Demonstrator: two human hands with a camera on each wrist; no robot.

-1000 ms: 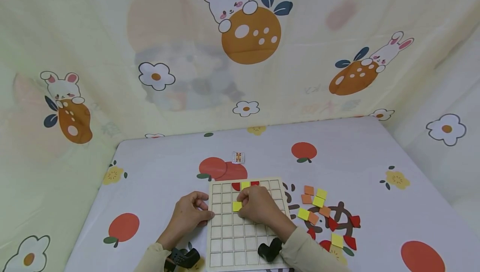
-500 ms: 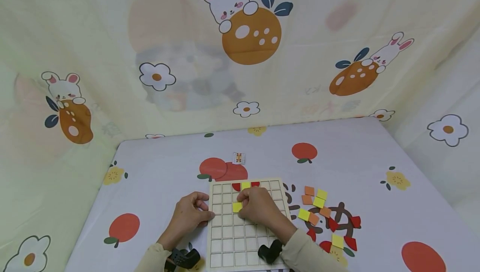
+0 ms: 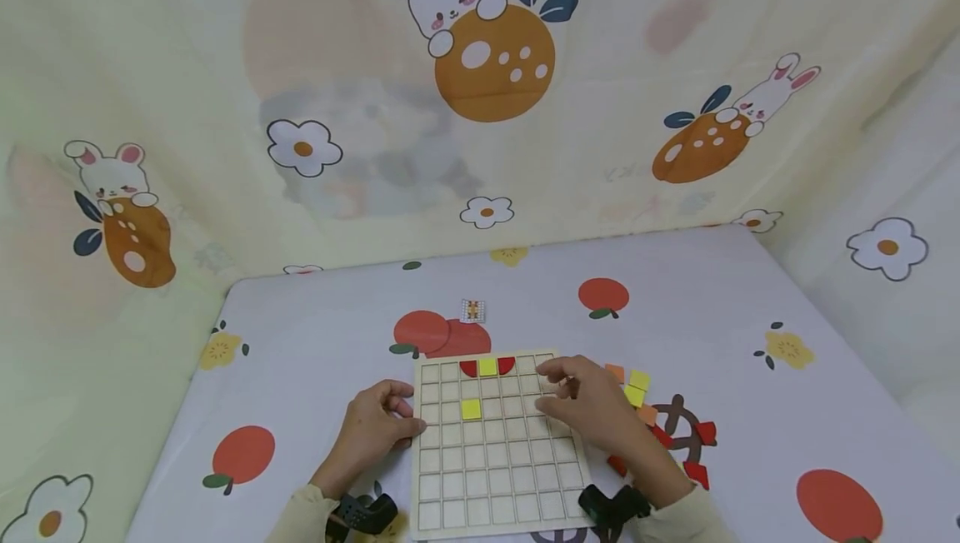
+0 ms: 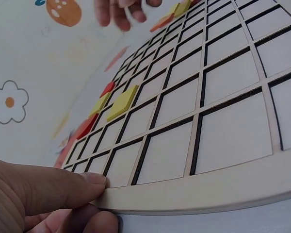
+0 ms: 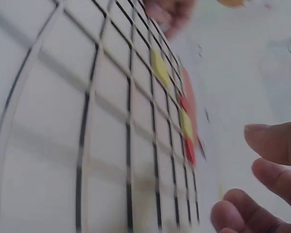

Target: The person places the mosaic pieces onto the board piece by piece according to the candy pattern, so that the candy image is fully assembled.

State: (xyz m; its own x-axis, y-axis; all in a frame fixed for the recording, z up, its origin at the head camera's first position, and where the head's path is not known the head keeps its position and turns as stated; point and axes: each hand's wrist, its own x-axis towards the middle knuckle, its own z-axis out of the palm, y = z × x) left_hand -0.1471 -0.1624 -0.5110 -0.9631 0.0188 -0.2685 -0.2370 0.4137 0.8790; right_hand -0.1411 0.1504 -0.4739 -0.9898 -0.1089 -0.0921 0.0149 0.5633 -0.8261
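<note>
A pale wooden grid board (image 3: 495, 476) lies on the table. My left hand (image 3: 375, 426) pinches its left edge, thumb on the rim and fingers curled at its side in the left wrist view. In the far row, a yellow square tile (image 3: 487, 367) sits between two red curved-edged pieces, one on its left (image 3: 468, 369) and one on its right (image 3: 506, 366). Another yellow square tile (image 3: 471, 409) lies nearer, in the third column. My right hand (image 3: 592, 406) hovers over the board's right edge, fingers apart with nothing between them.
Right of the board lie loose pieces, partly hidden by my right arm: an orange square (image 3: 615, 373), yellow squares (image 3: 638, 381) and red pieces (image 3: 706, 432) among them. A small printed card (image 3: 472, 311) lies beyond the board. A patterned curtain (image 3: 360, 218) hangs behind the table.
My right hand has let go of the nearer yellow tile and moved right, toward the loose pieces. The tile stays on the board. My left hand keeps its place at the edge.
</note>
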